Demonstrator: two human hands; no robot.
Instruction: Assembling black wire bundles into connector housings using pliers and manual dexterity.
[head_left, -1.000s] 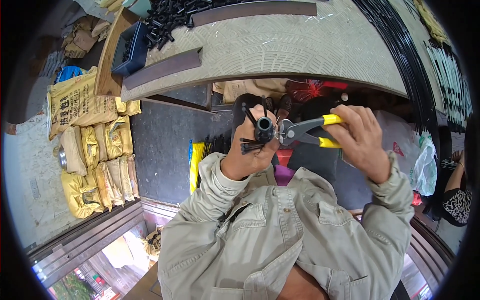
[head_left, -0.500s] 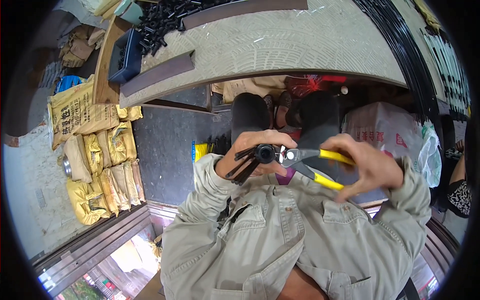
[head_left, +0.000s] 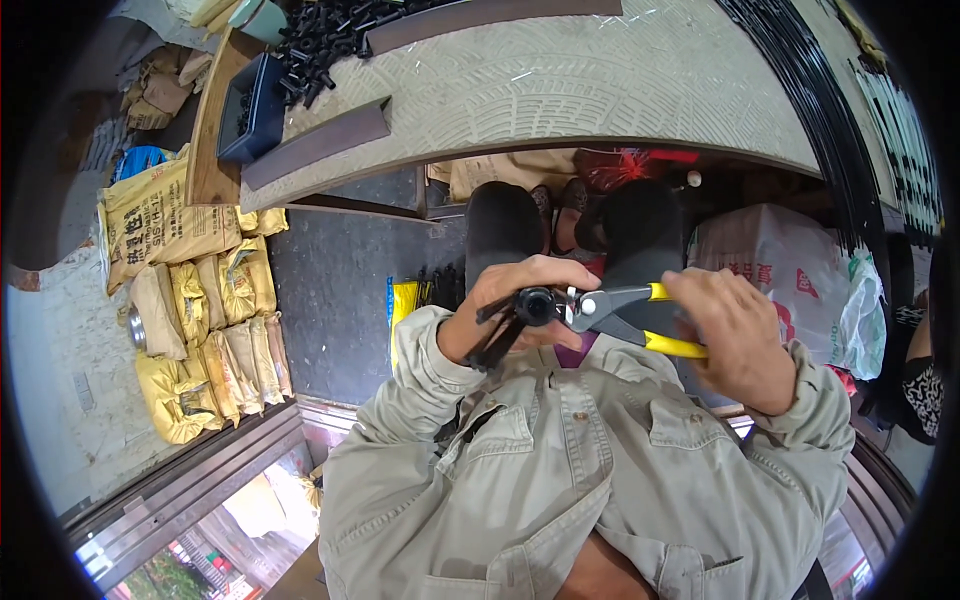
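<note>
In front of my chest, my left hand [head_left: 525,283] is closed around a bundle of thin black plastic rods with a round, hollow black end [head_left: 535,305] facing up. My right hand [head_left: 735,335] grips pliers [head_left: 620,310] with yellow handles, its fingers over the upper handle and the lower one near my palm. The jaws meet a small pale piece beside my left fingers; what exactly lies between them is too small to make out. Both hands are above my lap, on the near side of the table.
Across the far side runs a table [head_left: 640,90] with a heap of black plastic parts [head_left: 320,45], a blue bin [head_left: 252,110] and long black rods [head_left: 790,80]. Yellow and brown sacks [head_left: 200,300] stack at the left. A large whitish bag [head_left: 765,260] stands by my right knee.
My right hand has shifted its hold and closed further round the plier handles, which are nearer together. The left hand with the black bundle has moved slightly right.
</note>
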